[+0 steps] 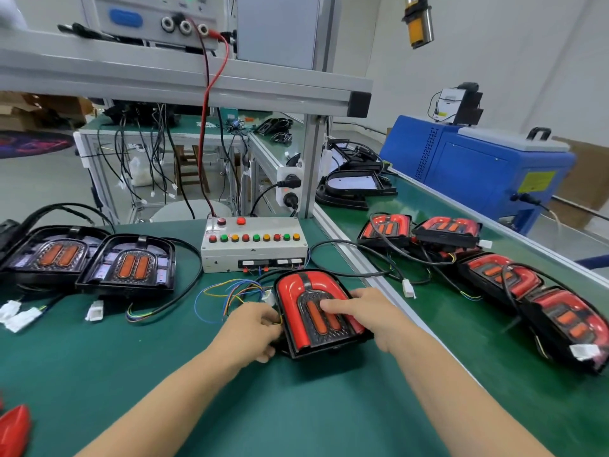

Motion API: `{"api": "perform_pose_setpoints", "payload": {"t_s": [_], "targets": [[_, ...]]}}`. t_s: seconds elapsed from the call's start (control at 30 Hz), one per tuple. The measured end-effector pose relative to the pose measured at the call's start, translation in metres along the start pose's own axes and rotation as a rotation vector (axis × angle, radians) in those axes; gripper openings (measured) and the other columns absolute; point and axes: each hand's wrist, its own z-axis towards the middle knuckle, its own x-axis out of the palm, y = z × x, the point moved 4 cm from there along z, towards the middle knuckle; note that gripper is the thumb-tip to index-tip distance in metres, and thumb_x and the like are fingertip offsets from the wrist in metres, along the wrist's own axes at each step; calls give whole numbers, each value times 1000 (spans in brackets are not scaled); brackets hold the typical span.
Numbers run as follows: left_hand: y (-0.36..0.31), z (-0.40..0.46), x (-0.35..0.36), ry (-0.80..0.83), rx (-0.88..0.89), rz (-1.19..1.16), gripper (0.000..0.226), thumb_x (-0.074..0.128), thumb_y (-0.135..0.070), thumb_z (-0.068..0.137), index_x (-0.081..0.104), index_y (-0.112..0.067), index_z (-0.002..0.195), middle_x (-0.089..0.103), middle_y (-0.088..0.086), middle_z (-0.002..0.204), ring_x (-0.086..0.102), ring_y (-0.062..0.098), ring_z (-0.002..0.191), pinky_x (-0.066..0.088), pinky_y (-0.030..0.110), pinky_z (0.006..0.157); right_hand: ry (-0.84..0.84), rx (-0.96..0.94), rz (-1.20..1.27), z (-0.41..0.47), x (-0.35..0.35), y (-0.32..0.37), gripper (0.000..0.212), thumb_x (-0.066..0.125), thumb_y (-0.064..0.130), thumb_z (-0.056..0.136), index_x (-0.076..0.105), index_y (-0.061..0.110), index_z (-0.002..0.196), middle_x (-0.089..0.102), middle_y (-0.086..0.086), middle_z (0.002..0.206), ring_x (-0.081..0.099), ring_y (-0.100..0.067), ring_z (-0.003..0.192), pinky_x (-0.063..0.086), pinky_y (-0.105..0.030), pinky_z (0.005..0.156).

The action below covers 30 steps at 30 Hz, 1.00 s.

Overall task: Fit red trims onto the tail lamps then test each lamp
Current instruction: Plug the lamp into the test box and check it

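blue machine (474, 166) beside green bench (164, 374)

An electronics assembly workshop is being shown. A green anti-static bench mat (99, 357) is being framed by silver aluminium extrusion rails (184, 84), on which a grey bench power supply (148, 19) is being carried, with red and black test leads (206, 127) being run down to a white test box with rows of red, green and yellow push-buttons (253, 242). Batches of black-housed vehicle tail lamps with red trims (494, 258) and untrimmed black lamp housings (89, 262) are being kept in groups on the benches. A blue sheet-metal machine cabinet (474, 169) is being seen beyond, with brown cardboard cartons (39, 107) stacked behind.
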Motion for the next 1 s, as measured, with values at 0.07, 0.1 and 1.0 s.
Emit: {"api": "perform_pose_setpoints", "payload": {"t_s": [0.07, 0.1, 1.0], "targets": [[0, -2, 4, 36, -94, -246, 15, 50, -1, 91, 64, -2, 94, 61, 10, 75, 55, 14, 50, 51, 23, 51, 18, 24, 63, 2, -1, -3, 51, 85, 22, 71, 64, 3, 114, 74, -12, 98, 70, -27, 92, 52, -41, 94], [-1, -3, 5, 63, -139, -358, 15, 50, -4, 91, 65, -3, 91, 62, 10, 76, 57, 16, 53, 52, 24, 53, 34, 30, 105, 2, -1, -4, 45, 83, 18, 73, 66, 3, 111, 76, -12, 90, 72, -25, 83, 56, -37, 84], [-51, -1, -10, 114, -176, -963, 34, 72, -19, 63, 64, -6, 92, 70, 11, 74, 69, 24, 59, 52, 21, 41, 114, 34, 664, 3, -4, -9, 29, 54, 20, 98, 55, 5, 123, 61, -19, 116, 60, -26, 95, 50, -37, 87]]}}
